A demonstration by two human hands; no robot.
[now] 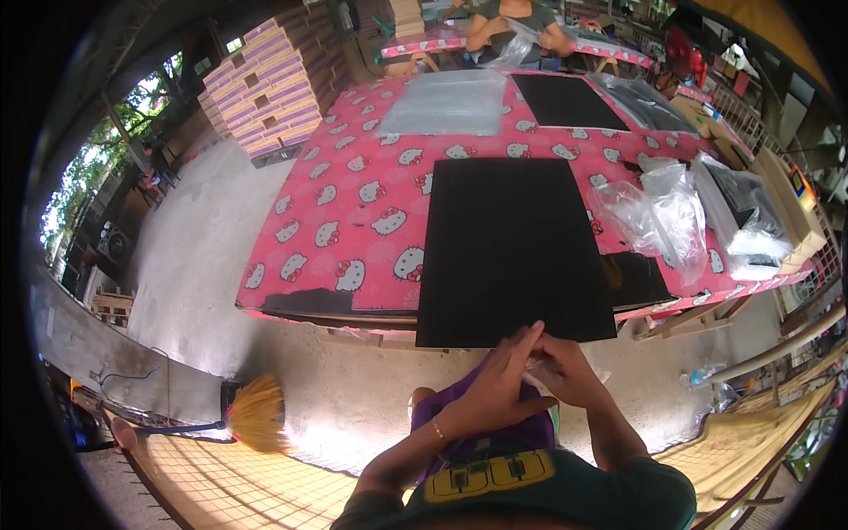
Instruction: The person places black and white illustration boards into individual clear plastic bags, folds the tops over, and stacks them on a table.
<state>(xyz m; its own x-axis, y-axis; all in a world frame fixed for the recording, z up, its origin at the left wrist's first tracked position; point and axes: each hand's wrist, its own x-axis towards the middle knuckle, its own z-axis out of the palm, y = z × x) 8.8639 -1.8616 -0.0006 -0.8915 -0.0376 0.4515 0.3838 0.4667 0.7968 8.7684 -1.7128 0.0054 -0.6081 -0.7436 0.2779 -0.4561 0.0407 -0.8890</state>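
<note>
A large black rectangular sheet (512, 247) lies on the pink patterned table cover and juts past the front edge towards me. Just below that edge my two hands meet in front of my body. My left hand (499, 389) has its fingers stretched out together, their tips against my right hand. My right hand (565, 371) is bent with its fingers curled in towards the left. Something pale and clear shows between the palms, maybe crumpled plastic, but the hands mostly hide it.
Clear plastic bags (662, 212) and a wrapped pack (742, 212) lie on the right. Further back are a stack of clear sleeves (446, 103) and another black sheet (570, 102). Stacked cartons (269, 88) stand far left, a broom (256, 415) lower left. A co-worker handles plastic (517, 44) beyond.
</note>
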